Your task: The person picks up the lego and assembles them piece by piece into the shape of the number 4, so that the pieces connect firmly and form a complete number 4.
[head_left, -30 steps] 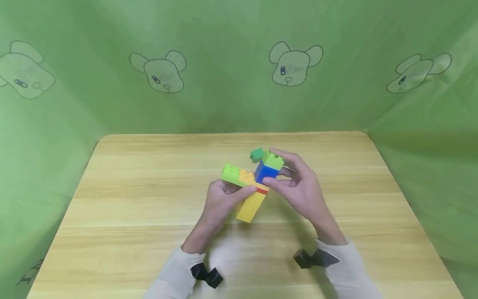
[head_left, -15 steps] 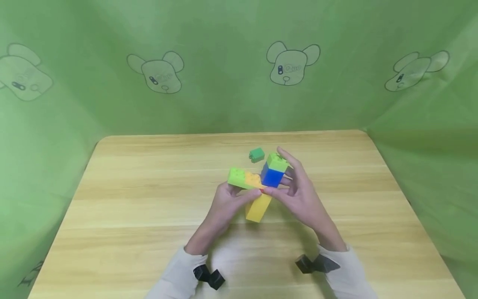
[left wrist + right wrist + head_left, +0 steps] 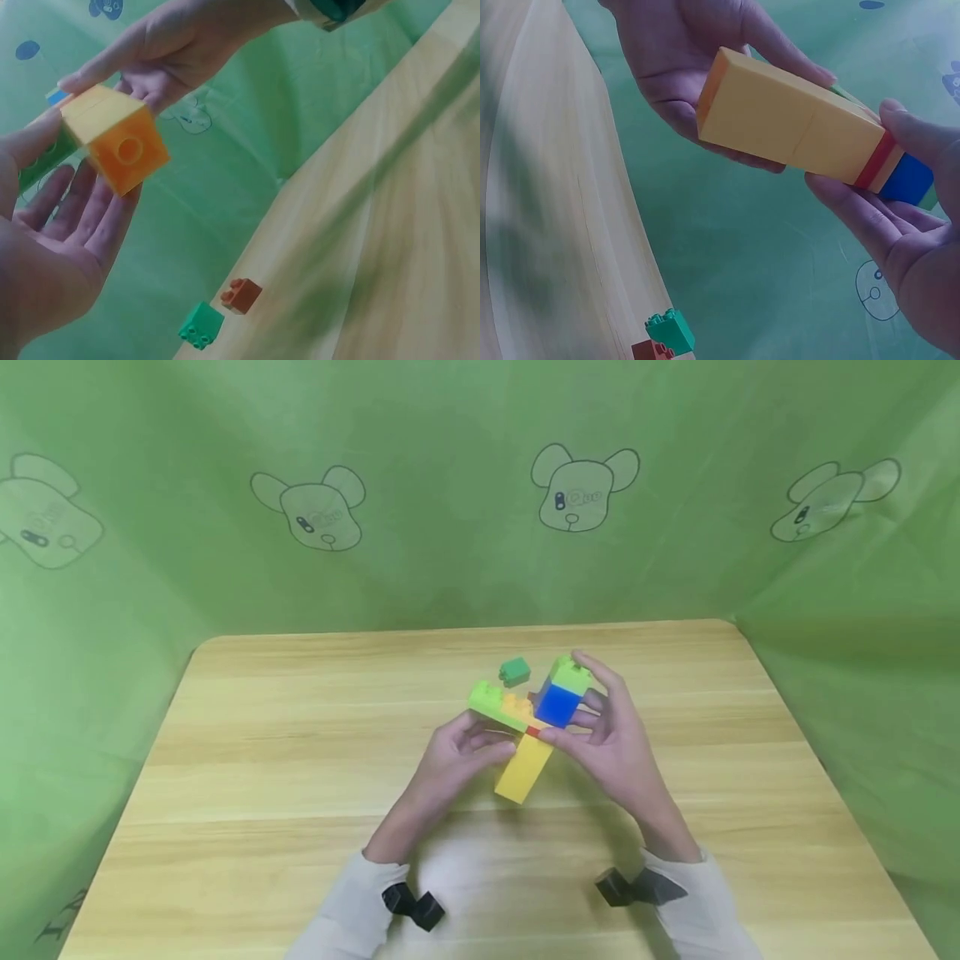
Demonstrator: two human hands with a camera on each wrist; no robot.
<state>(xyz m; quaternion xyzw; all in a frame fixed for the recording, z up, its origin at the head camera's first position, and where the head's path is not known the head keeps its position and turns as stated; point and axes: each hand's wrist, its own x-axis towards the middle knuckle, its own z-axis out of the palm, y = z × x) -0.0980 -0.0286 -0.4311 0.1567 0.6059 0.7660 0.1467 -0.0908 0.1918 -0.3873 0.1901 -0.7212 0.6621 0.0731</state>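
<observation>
Between my hands, above the table, is a toy-brick structure. Its lower part is a yellow column [image 3: 522, 768], with a thin red layer [image 3: 876, 161] near the column's top. A lime piece [image 3: 487, 697] juts out to the left beside a light-orange studded one [image 3: 517, 705]. On the right stands a blue brick [image 3: 558, 705] capped by a lime brick [image 3: 572, 674]. My left hand [image 3: 453, 758] holds the structure around its yellow and lime parts, thumb toward me. My right hand [image 3: 611, 739] grips it by the red layer and blue brick, index finger at the lime top.
A loose green brick [image 3: 515, 672] lies on the wooden table [image 3: 300, 735] beyond the hands. Close to it is a reddish-brown brick [image 3: 241, 296], mostly hidden in the head view. Green cloth [image 3: 450, 585] with bear-head drawings surrounds the table's back and sides.
The structure has shifted right and tilted. My right thumb has slid from the blue brick down to the red layer, and my left thumb has moved down off it.
</observation>
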